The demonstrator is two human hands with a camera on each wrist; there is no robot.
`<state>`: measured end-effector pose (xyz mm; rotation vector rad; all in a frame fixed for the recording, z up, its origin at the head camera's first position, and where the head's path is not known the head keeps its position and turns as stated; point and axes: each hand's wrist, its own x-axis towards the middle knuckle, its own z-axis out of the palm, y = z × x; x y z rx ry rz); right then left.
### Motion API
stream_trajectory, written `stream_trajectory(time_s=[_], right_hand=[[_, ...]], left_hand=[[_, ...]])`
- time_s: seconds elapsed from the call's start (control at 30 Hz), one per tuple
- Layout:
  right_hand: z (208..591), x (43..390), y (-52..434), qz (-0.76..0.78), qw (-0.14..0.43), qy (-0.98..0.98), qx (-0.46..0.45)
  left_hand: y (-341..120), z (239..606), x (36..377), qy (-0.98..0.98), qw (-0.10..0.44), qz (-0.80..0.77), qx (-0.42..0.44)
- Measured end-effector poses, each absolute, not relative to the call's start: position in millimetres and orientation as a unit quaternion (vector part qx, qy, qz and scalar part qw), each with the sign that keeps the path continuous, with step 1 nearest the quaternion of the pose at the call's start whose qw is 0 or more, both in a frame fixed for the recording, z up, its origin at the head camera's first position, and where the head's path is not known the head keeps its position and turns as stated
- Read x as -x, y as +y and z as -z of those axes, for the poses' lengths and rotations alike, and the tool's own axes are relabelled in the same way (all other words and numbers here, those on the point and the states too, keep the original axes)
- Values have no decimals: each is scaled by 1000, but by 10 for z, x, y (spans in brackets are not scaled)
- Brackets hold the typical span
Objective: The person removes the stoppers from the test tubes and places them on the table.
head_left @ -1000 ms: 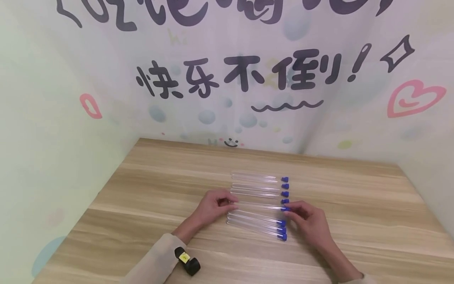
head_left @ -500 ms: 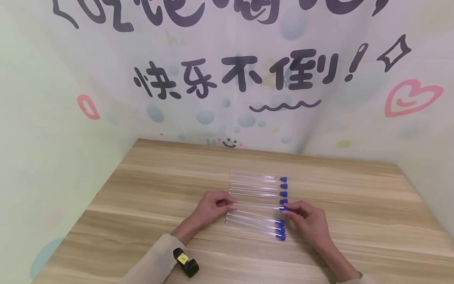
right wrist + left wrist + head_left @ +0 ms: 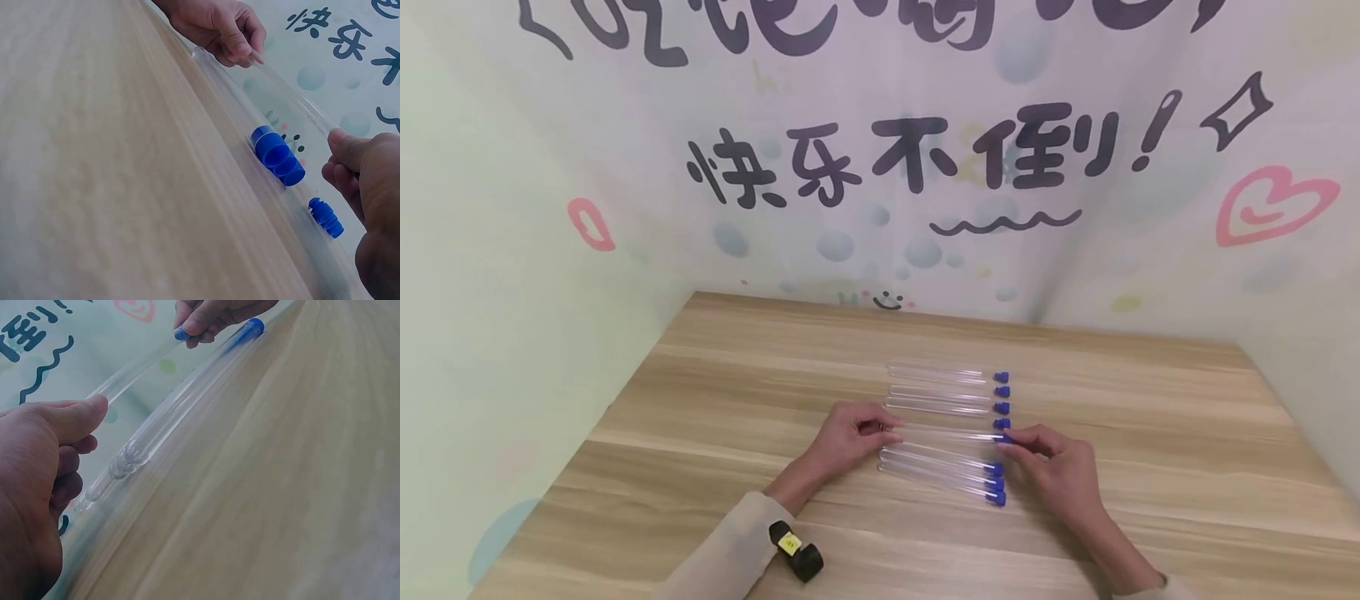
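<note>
Several clear test tubes with blue caps lie side by side on the wooden table (image 3: 715, 392). One tube (image 3: 947, 433) in the middle of the row is held at both ends. My left hand (image 3: 887, 429) pinches its rounded closed end, thumb on top (image 3: 81, 415). My right hand (image 3: 1009, 442) pinches the end with the blue cap (image 3: 181, 332). In the left wrist view the held tube (image 3: 137, 369) is slightly above the nearer tubes (image 3: 187, 406). The right wrist view shows my right hand (image 3: 340, 153) next to the blue caps (image 3: 275, 153) of the nearer tubes.
Three tubes (image 3: 936, 390) lie beyond the held one and three tubes (image 3: 940, 471) lie nearer to me. A printed backdrop (image 3: 917, 167) closes off the table's back and sides. A black wrist device (image 3: 797, 552) sits on my left sleeve. Bare wood spreads left and right of the row.
</note>
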<state>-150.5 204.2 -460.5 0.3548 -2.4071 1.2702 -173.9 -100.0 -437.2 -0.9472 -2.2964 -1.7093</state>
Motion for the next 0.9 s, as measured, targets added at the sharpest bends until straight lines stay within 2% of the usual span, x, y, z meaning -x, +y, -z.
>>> stream_trajectory(time_s=[0.27, 0.5, 0.67, 0.9], right_hand=[[4628, 1516, 2046, -454, 200, -861, -115], [4627, 1504, 2074, -499, 154, -846, -108], [4643, 1510, 2080, -516, 119, -839, -125], [4659, 1518, 2081, -526, 107, -836, -111]], left_hand=[[-986, 4373, 1719, -763, 72, 560, 314], [-960, 4350, 1727, -784, 80, 552, 271], [-956, 4530, 1852, -789, 98, 558, 237], [-983, 4715, 1944, -794, 100, 551, 237]])
